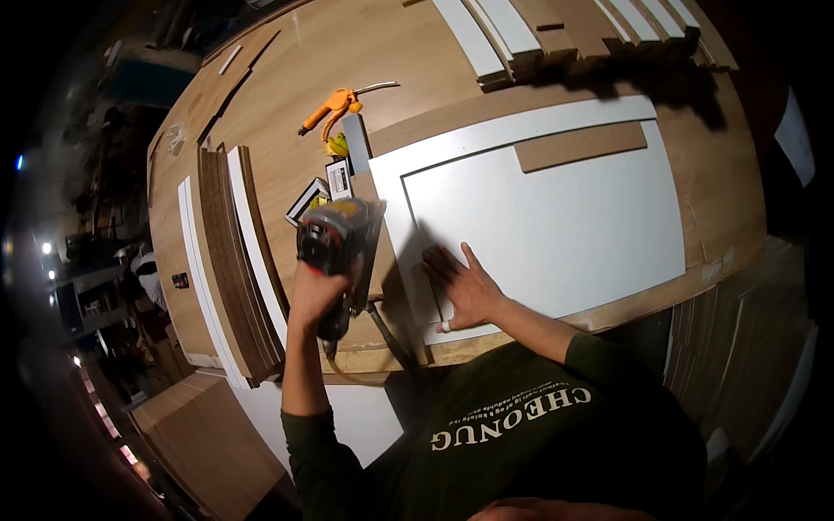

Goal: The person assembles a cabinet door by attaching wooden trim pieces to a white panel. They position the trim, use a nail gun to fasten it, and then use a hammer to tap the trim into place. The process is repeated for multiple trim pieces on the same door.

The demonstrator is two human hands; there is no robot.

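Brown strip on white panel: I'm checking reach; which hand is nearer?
Right hand, on the white panel, below-left of the brown strip; left hand, farther left, gripping a dark tool.

A nail gun (pixel 340 227) is held by the left hand (pixel 317 293); a white panel (pixel 565 230) is touched near left by the right hand (pixel 467 291).

One nail gun (pixel 337 236), one blow gun (pixel 334 108), two small boxes (pixel 340 181)

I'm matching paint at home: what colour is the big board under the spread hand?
White; the board shows best in the head view.
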